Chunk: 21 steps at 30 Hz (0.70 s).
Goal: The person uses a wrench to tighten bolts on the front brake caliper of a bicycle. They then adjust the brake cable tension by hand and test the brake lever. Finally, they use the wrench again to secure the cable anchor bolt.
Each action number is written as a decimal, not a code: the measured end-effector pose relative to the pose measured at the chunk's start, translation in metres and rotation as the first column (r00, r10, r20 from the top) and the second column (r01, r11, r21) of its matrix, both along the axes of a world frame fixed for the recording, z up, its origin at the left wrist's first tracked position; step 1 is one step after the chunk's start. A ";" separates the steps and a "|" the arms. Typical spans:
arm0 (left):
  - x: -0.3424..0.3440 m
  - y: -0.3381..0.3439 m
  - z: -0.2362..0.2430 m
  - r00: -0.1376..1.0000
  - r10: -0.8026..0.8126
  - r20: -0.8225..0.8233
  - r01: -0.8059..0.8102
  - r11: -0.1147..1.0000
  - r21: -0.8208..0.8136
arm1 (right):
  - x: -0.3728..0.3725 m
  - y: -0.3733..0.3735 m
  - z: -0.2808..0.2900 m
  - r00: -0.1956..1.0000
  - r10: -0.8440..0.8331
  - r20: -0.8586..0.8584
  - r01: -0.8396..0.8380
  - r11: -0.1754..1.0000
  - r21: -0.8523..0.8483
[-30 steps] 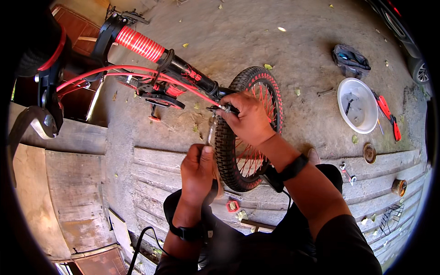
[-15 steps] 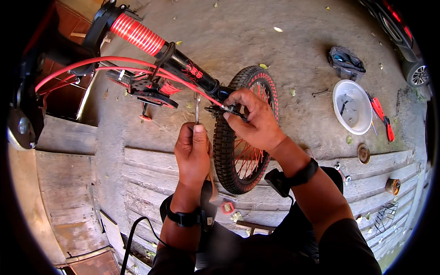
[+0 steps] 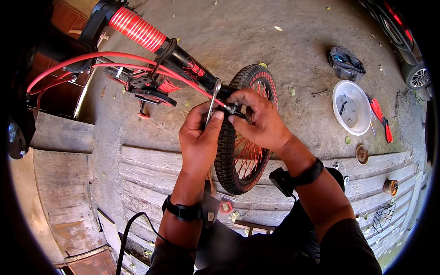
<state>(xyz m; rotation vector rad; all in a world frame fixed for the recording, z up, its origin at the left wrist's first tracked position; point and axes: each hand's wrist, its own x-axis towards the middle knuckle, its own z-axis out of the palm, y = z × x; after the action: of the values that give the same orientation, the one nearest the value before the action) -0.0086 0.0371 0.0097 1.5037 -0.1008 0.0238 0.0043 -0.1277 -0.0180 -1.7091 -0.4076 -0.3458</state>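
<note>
One slim, shiny metal wrench (image 3: pixel 211 107) is pinched between the thumb and curled fingers of the left hand (image 3: pixel 197 142), its rounded head rising above the fingertips. The right hand (image 3: pixel 265 124), just beside it, has its thumb and forefinger nearly closed on a small metal brake fitting (image 3: pixel 230 109); how firmly it grips I cannot tell. Two dark wrist straps (image 3: pixel 183 211) circle the forearms, one on each.

Directly below the fingertips stands one bicycle wheel (image 3: pixel 223 162), its black tyre thickly knobbed and red-patterned along the sidewall, with thin red spokes (image 3: pixel 246 156) too many to count. Two smooth red cables (image 3: pixel 183 81) arch up and leftward from between the hands, beside one glossy black tube (image 3: pixel 187 67) with red markings. Above that, beyond the left hand, sits one ribbed red sleeve (image 3: pixel 137 30).

Well to the right of the right hand are one round white plastic basin (image 3: pixel 363 115), one red-and-black tool (image 3: pixel 376 109) just beside it, and, farther up, one soft grey bag (image 3: pixel 347 63). Lower on that side are one flat round tin (image 3: pixel 362 155), one small cylindrical can (image 3: pixel 390 187) and one black wire rack (image 3: pixel 383 217). Weathered wooden sheets (image 3: pixel 68 192) lie well left of the left hand.
</note>
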 end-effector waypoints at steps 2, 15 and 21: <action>0.004 -0.006 0.004 0.999 -0.035 -0.024 0.033 0.998 -0.051 | -0.001 -0.001 -0.001 1.000 0.007 -0.022 -0.007 1.000 0.008; 0.010 -0.010 -0.007 0.990 -0.099 -0.102 0.079 0.980 -0.185 | -0.004 -0.001 -0.004 0.993 -0.041 -0.113 0.051 0.994 0.094; 0.009 -0.013 -0.006 0.996 -0.058 -0.071 0.048 0.990 -0.134 | -0.002 -0.005 -0.007 0.996 -0.012 -0.092 0.012 1.000 0.007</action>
<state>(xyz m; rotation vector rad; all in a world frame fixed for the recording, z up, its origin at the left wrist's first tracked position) 0.0007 0.0244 0.0036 1.3673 -0.0770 -0.0674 0.0020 -0.1332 -0.0247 -1.7135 -0.3283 -0.2758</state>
